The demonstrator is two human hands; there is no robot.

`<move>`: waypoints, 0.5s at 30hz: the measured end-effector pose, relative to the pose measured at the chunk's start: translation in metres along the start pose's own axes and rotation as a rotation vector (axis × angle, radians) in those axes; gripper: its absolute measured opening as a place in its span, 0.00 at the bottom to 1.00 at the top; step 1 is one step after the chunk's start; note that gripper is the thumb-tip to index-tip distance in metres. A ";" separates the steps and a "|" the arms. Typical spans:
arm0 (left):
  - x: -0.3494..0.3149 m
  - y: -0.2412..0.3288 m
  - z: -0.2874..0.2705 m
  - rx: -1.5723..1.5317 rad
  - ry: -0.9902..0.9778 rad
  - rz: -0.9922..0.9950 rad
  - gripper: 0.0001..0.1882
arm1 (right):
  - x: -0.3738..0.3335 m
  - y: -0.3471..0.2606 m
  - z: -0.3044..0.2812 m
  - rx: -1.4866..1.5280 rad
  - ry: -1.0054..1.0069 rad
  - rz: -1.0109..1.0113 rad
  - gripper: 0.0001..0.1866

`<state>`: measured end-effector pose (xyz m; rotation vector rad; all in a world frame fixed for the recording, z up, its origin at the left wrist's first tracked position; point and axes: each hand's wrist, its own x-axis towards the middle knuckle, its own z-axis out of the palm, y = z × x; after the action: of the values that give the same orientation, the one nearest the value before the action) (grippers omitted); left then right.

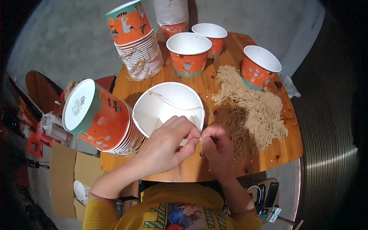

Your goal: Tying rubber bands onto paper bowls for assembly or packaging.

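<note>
A large white-lined paper bucket (pixel 147 113) stands open near the table's front edge. Across its mouth runs a thin tan string (pixel 168 101), attached at the far left rim and reaching the right side. My left hand (pixel 166 142) crosses the near rim, thumb and forefinger closed in a pinch. Fingertip to fingertip with it, my right hand (pixel 217 147) pinches the same small end of string, just outside the bucket's near right rim. The fingers partly hide that end. Right of the bucket lies a heap of cut tan strings (pixel 251 107).
Nested orange buckets lie tilted in a stack (pixel 103 115) at the left. Another stack (pixel 140 53) stands behind it. Orange paper cups (pixel 188 57) stand along the wooden table's (pixel 184 168) back and right. An open cardboard box (pixel 63 184) sits lower left; ribbed metal sheeting rises at right.
</note>
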<state>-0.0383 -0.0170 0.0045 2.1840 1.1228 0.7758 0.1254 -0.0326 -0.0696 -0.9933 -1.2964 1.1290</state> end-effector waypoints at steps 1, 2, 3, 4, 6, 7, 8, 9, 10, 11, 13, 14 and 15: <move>0.000 0.002 -0.001 0.023 -0.004 0.028 0.06 | 0.000 -0.001 0.002 -0.003 0.001 -0.006 0.04; -0.001 0.003 -0.002 0.046 -0.010 0.050 0.06 | 0.000 -0.002 0.004 0.012 0.005 -0.058 0.03; -0.002 0.003 0.000 0.047 -0.009 0.051 0.06 | 0.000 -0.003 0.006 0.026 0.009 -0.111 0.03; -0.002 0.001 0.002 0.091 0.019 0.087 0.06 | 0.000 -0.002 0.006 0.026 0.008 -0.112 0.03; -0.002 -0.001 0.005 0.140 0.055 0.126 0.06 | 0.001 0.004 0.005 0.038 0.009 -0.151 0.03; -0.002 -0.001 0.005 0.134 0.065 0.129 0.06 | 0.002 0.004 0.005 0.037 0.006 -0.157 0.03; -0.002 -0.002 0.006 0.127 0.073 0.133 0.06 | 0.003 0.005 0.004 0.052 -0.012 -0.142 0.03; -0.002 -0.003 0.006 0.128 0.077 0.136 0.06 | 0.003 0.006 0.003 0.067 -0.030 -0.128 0.04; -0.002 -0.004 0.006 0.127 0.069 0.135 0.06 | 0.003 0.006 0.001 0.065 -0.031 -0.133 0.04; -0.002 -0.004 0.006 0.126 0.058 0.132 0.06 | 0.002 0.007 0.000 -0.040 -0.020 -0.200 0.05; -0.002 -0.001 0.005 0.132 0.063 0.141 0.06 | 0.002 0.004 -0.003 -0.146 -0.006 -0.269 0.06; -0.003 -0.001 0.005 0.139 0.070 0.145 0.06 | 0.002 -0.003 -0.003 -0.252 0.021 -0.315 0.07; -0.003 -0.001 0.006 0.142 0.073 0.144 0.06 | 0.001 -0.008 -0.003 -0.358 0.049 -0.361 0.08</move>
<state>-0.0360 -0.0208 -0.0006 2.3936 1.0945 0.8672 0.1292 -0.0331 -0.0612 -0.9841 -1.5960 0.6061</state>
